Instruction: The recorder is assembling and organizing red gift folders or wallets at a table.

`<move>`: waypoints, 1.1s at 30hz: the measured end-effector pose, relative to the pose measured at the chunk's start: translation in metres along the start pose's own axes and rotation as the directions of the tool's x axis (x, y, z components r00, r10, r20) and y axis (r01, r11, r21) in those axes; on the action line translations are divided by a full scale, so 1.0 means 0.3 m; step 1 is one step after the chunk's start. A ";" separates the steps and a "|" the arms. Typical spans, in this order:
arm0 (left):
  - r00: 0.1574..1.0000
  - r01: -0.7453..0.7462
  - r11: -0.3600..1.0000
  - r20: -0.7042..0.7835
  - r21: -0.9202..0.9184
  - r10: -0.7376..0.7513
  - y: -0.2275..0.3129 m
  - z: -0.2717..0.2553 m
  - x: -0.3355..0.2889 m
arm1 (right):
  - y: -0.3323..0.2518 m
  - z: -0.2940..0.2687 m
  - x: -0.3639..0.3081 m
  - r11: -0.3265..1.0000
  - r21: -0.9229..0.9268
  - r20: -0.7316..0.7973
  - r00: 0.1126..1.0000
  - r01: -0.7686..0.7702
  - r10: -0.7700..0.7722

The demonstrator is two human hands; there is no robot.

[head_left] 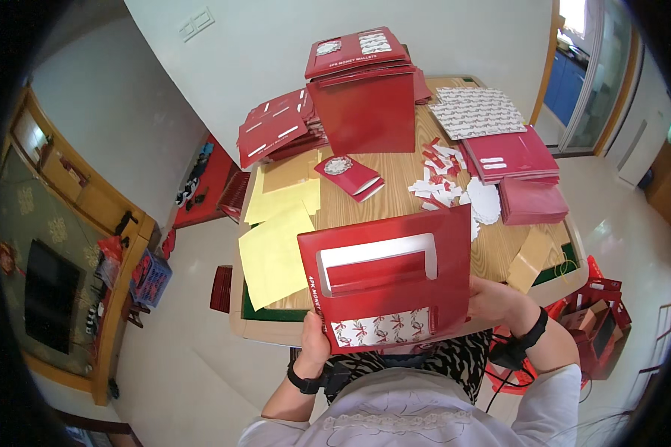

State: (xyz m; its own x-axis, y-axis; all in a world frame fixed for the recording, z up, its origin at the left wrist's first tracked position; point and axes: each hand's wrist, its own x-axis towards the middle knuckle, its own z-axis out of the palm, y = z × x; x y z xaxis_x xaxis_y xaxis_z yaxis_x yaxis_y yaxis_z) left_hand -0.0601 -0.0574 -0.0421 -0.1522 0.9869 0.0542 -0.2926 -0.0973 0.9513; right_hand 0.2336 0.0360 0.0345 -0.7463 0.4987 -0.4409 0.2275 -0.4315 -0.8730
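The person seated in front of me has a red folder (386, 296) held up between both hands, over the near edge of the table (365, 214). The left hand (316, 340) is closed on the folder's lower left corner, thumb on the front face, the other fingers out of sight behind. The right hand (492, 299) meets the opposite edge, a bit higher than the left; its fingertips are hidden behind the folder, so I can't tell how tightly it closes. Between the two hands, the folder's front tilts up toward the person, showing a wide cut-out edged in white above a lower panel patterned with sprigs and red bows.

Just beyond the left hand, yellow sheets (276, 253) overlap on the tabletop. Straight ahead of the grip lies a small red wallet (347, 177) with a pale round ornament, and farther off rises a tall red pile (361, 112), with a heap of flat red folders (276, 127) to its left. Ahead of the right hand I see red and white paper scraps (440, 186) beside white scalloped pieces (484, 201). To the right of those, patterned sheets (477, 112) rest on a dark red stack (513, 155). Nearest the right hand on that side is a tan card piece (531, 261).
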 end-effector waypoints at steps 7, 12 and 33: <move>0.999 -0.028 0.999 0.045 0.037 0.026 0.028 0.015 0.008 | 0.038 -0.041 0.025 0.973 0.186 0.058 0.987 0.137 -0.150; 0.983 -0.134 0.939 0.162 0.316 0.085 0.124 0.078 0.009 | 0.027 -0.023 0.034 0.973 -0.170 0.070 0.987 0.156 -0.146; 0.992 -0.129 0.989 -0.008 -0.071 0.129 0.038 0.055 -0.008 | 0.043 0.005 -0.028 0.871 -0.309 -0.065 0.905 0.382 -0.420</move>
State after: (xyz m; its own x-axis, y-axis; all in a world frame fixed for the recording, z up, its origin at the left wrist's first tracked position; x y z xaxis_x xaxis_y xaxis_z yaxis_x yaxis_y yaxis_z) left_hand -0.0474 -0.0588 -0.0262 -0.1960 0.9651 0.1738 -0.3365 -0.2327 0.9125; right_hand 0.2418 0.0250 0.0271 -0.7306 0.6813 -0.0455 0.1060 0.0474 -0.9932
